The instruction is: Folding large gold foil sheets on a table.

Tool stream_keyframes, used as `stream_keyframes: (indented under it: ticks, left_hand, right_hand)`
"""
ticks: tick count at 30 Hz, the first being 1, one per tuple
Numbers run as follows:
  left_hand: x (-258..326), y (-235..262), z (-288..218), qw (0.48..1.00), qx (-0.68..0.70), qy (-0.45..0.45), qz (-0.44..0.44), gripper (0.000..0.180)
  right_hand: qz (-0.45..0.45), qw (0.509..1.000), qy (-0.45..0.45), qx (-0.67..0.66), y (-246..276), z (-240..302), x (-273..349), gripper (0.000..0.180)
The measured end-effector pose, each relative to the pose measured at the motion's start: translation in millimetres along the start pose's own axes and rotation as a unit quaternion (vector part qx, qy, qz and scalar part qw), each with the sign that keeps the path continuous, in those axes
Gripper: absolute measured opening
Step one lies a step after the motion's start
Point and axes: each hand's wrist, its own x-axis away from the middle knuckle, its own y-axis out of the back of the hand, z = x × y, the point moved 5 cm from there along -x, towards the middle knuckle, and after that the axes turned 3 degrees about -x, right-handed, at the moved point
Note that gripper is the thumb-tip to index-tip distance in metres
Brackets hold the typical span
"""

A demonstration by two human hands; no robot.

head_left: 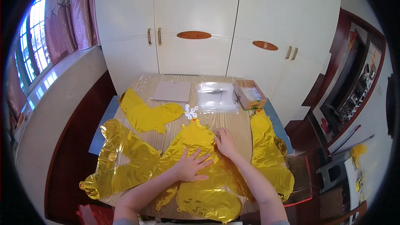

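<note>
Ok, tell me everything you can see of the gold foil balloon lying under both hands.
The deflated gold foil balloon is shiny, crinkled metallic film, lying flat on the pale wooden table. Its narrow top points toward a cluster of small white plastic pieces; rounded lobes reach the near table edge. The left hand presses flat, fingers spread, on its middle; the right hand rests on its upper right edge. Other gold foil balloons overlap it on both sides.
</note>
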Motion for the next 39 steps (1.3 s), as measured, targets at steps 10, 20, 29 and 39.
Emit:
stream_keyframes:
  ticks: [10,20,29,39]
  left_hand:
    - [0.6,-3.8,5.6,1.000,0.010,0.009,-0.028,0.072]
    - [31.4,24.7,10.7,0.998,0.014,0.052,-0.019,0.074]
    - [123.9,27.9,17.1,0.995,0.074,0.067,0.001,0.071]
    - [135.0,30.9,-0.4,0.997,0.029,0.077,0.013,0.070]
  right_hand:
    - [0.073,0.993,0.077,0.061,36.0,67.0,94.0,0.045]
    - [0.131,0.986,0.060,0.077,31.4,63.7,111.5,0.048]
    - [0.183,0.971,0.085,0.127,26.3,69.3,114.0,0.044]
    - [0.203,0.967,0.074,0.132,28.4,72.5,117.2,0.043]
